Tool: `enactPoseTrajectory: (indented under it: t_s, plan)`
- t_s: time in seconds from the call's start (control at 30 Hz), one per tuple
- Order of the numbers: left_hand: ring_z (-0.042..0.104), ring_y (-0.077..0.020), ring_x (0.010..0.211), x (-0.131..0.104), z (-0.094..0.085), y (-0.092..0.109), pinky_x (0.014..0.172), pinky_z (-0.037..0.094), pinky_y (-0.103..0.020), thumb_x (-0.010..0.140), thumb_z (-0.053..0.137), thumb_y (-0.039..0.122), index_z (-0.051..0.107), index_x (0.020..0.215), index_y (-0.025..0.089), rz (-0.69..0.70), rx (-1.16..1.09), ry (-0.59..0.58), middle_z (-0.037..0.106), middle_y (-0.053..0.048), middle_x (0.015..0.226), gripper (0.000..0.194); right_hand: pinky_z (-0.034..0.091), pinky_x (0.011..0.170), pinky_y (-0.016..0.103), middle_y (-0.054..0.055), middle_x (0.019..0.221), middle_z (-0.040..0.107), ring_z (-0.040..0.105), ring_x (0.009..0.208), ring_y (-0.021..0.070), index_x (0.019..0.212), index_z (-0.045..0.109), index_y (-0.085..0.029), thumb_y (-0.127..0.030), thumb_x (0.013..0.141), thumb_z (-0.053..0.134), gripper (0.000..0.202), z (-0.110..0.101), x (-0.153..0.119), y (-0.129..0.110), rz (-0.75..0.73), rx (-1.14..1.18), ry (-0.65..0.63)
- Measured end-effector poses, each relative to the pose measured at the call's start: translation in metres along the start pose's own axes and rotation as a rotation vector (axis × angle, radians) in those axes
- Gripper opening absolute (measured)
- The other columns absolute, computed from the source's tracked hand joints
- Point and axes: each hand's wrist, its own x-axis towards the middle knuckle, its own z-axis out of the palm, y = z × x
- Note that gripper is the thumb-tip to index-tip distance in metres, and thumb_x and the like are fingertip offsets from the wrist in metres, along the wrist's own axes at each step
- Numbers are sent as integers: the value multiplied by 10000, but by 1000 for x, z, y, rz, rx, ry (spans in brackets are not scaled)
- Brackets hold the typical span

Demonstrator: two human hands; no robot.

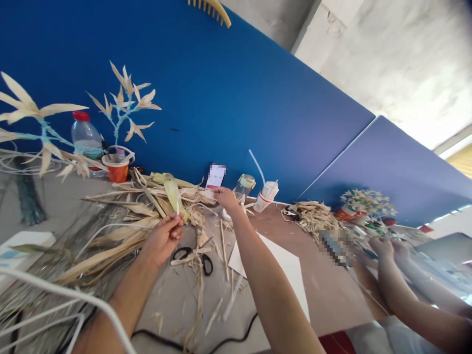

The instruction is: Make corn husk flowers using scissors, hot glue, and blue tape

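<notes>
A thick white cord (73, 293) loops across the lower left corner, closest to the camera, over the near end of the left forearm. Farther in, the left hand (170, 231) is closed, thumb and fingers pinched at the lower end of a thin white stem (178, 204). A pale green husk (171, 191) stands upright just above those fingers, against the stem, in front of a heap of dry husks (118, 246) spread over the table (328, 295). The right hand (223, 197) reaches forward with its fingers stretched out and close together, near the foot of a phone (215, 177) propped by the blue panel (206, 98); whether it grips anything, I cannot tell. Right of it stand a jar (245, 186) and a white cup (262, 200). Black-handled scissors (207, 264) lie between the forearms, partly under husk scraps, and a white sheet (293, 273) lies below the right forearm. At far left, husk flowers (123, 105) rise beside a red-capped bottle (84, 133). Another person's hands (383, 247) are at the table's right.
</notes>
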Motion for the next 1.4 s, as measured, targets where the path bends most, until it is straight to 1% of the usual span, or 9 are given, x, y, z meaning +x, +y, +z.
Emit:
enactPoseTrajectory:
  t_s: [0.2,0.3,0.4,0.53,0.8,0.97,1.1,1.2,1.4]
  plan:
    - [357,-10,384,0,0,1,387,322,-154,694,671,60,647,756,93,-3,-2,-14,559,16,611,75,478,647,241,-29,718,622,566,602,97,877,598,-192,-226,683,600,198,-21,-17,-18,-51,546,162]
    - [360,-8,392,-1,1,1,402,342,-155,687,681,64,647,747,91,-6,-16,-26,557,16,613,74,476,615,246,-42,662,595,550,569,100,865,583,-197,-203,632,654,244,-21,-43,-22,-56,915,107]
    - [374,-11,405,-3,3,1,409,355,-159,682,695,69,656,762,80,-15,-15,-49,562,10,622,90,460,573,243,-37,677,598,539,557,103,873,593,-193,-181,613,645,266,-5,-77,-16,-52,947,57]
    - [340,0,391,-5,7,-3,396,333,-151,660,710,48,670,798,63,-26,-7,-61,554,19,603,145,424,542,226,-52,637,570,496,530,96,899,591,-190,-197,591,659,316,26,-115,-2,-16,913,120]
    - [251,-8,360,-14,19,-7,374,277,-145,639,778,118,628,724,104,-27,85,-138,368,103,444,173,398,541,211,-31,720,609,508,573,101,915,570,-184,-193,614,624,306,63,-138,3,35,875,81]
    - [307,-18,357,-15,21,-8,377,316,-139,617,790,114,589,706,133,-33,153,-43,420,91,452,221,408,557,214,-50,673,559,489,567,99,886,576,-185,-229,636,637,261,72,-143,5,-4,778,85]
    - [296,-11,338,-12,18,-1,374,350,-132,625,771,94,586,711,143,-13,113,35,445,95,458,210,437,600,231,-32,674,568,516,605,115,872,614,-177,-277,729,574,179,47,-141,8,-52,582,154]
    - [291,-6,329,-8,13,6,352,343,-127,637,764,102,583,689,149,18,86,97,512,78,487,194,459,681,268,18,748,619,565,691,150,877,635,-154,-288,776,544,191,24,-135,15,-54,242,214]
    - [433,-42,378,-3,9,6,352,332,-138,657,753,115,618,686,154,27,147,149,584,35,532,143,465,763,323,126,1045,646,633,874,223,1124,621,-162,-468,774,615,465,21,-139,23,13,-333,-6]
